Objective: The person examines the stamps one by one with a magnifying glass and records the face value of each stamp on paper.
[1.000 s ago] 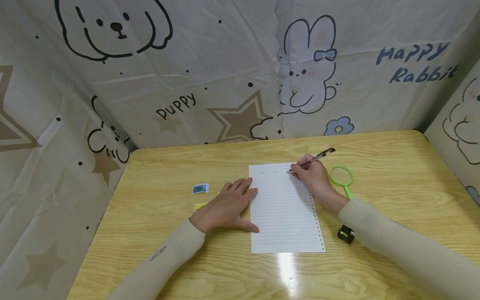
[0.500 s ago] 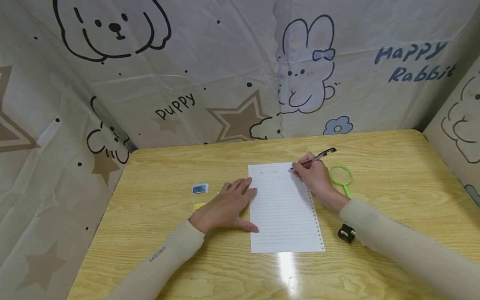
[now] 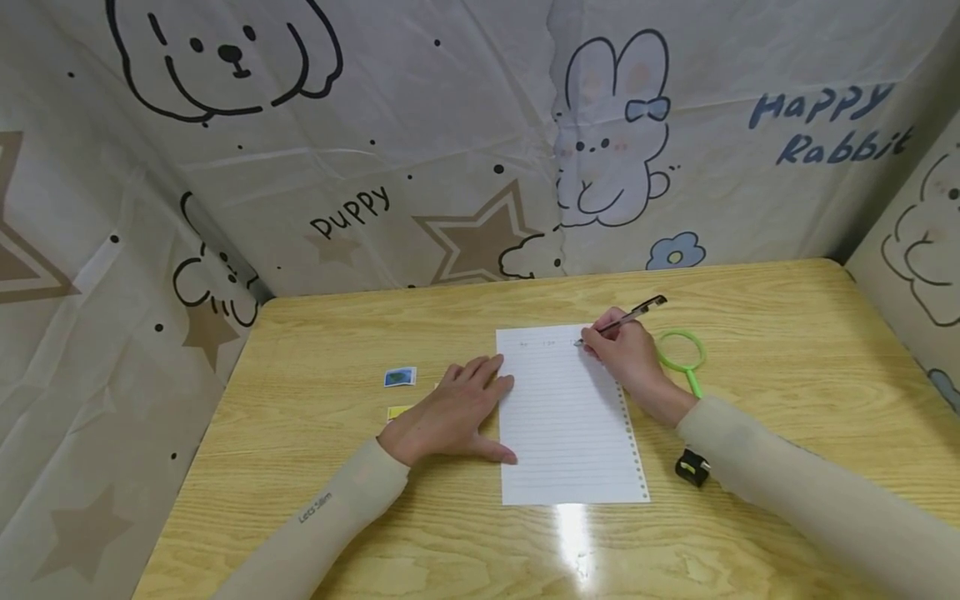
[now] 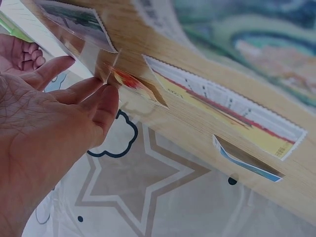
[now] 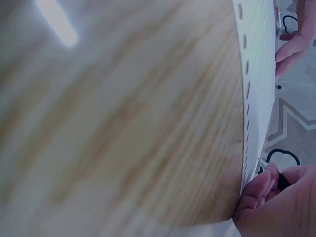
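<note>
The right hand (image 3: 626, 357) holds a pen (image 3: 637, 313) in a narrow grip, its tip at the upper part of a lined sheet (image 3: 566, 417) lying on the desk (image 3: 787, 358). The left hand (image 3: 453, 415) keeps a wide grip, spread at the sheet's left edge (a blue stamp (image 3: 400, 377) lies nearby). A green magnifying glass (image 3: 694, 383) lies beside the right wrist.

Blk pen (image 3: 638, 310), wht lined ppr (image 3: 570, 425).
</note>
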A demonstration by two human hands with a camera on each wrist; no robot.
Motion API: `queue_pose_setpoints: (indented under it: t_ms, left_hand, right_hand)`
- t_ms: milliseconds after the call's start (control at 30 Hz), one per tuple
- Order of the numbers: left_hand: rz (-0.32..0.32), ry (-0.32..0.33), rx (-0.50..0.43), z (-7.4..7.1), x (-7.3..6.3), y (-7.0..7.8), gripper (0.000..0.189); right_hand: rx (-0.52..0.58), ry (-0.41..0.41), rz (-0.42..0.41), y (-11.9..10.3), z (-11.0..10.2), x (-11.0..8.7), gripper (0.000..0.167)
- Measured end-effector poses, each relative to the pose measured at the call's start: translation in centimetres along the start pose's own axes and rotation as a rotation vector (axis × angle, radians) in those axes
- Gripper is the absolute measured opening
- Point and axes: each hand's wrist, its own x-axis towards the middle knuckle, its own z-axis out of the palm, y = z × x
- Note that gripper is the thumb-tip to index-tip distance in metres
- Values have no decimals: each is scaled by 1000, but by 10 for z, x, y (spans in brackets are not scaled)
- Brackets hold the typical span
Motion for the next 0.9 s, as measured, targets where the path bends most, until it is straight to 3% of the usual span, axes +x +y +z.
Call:
queue_pose_setpoints:
  t_ms: [367, 900]
  left_hand:
    - [-7, -10, -18, -1, 0, 0, 108]
    - [-6, -8, -22, 0, 0, 0, 107]
  right_hand:
    - [60, 14, 10, 2, -2, 1, 17]
    - [63, 19, 6, 2, -2, 1, 16]
